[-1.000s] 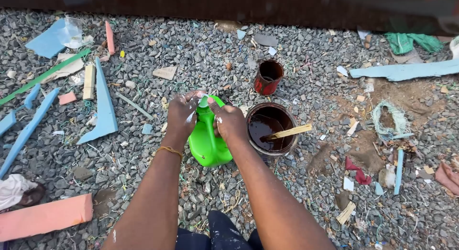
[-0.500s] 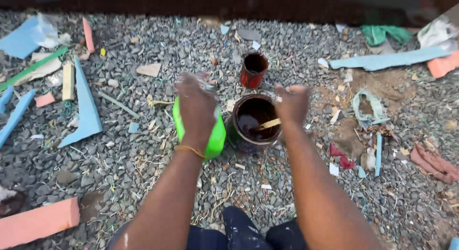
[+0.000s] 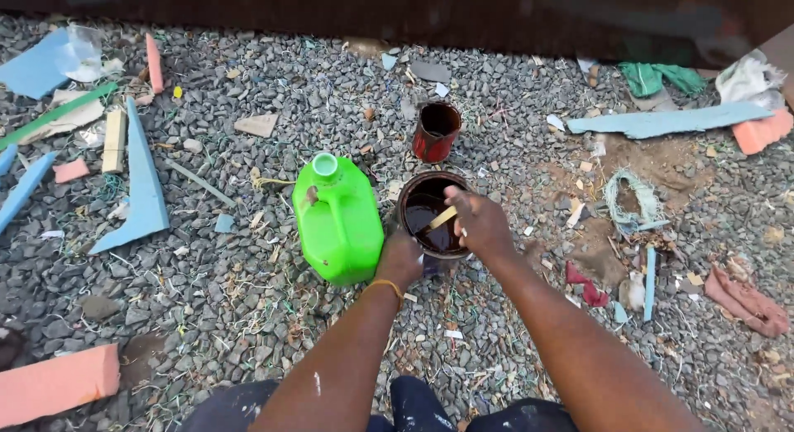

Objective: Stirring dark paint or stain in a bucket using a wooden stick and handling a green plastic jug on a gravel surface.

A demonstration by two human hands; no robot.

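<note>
While left hand (image 3: 403, 258) grips the paint can (image 3: 430, 219) rim (beside green jug (image 3: 337, 221)), right hand (image 3: 478, 219) fingers pinch the wooden stick (image 3: 442, 218).

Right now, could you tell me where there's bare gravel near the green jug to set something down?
Bare gravel lies between the green jug and the blue wedge, and below the jug toward the pink block. It is crowded right of the paint can, where scraps, rags and the small red tin sit.

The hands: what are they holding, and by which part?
The right hand grips a wooden stick by its upper end. The left hand steadies the dark tin at its near rim.
</note>
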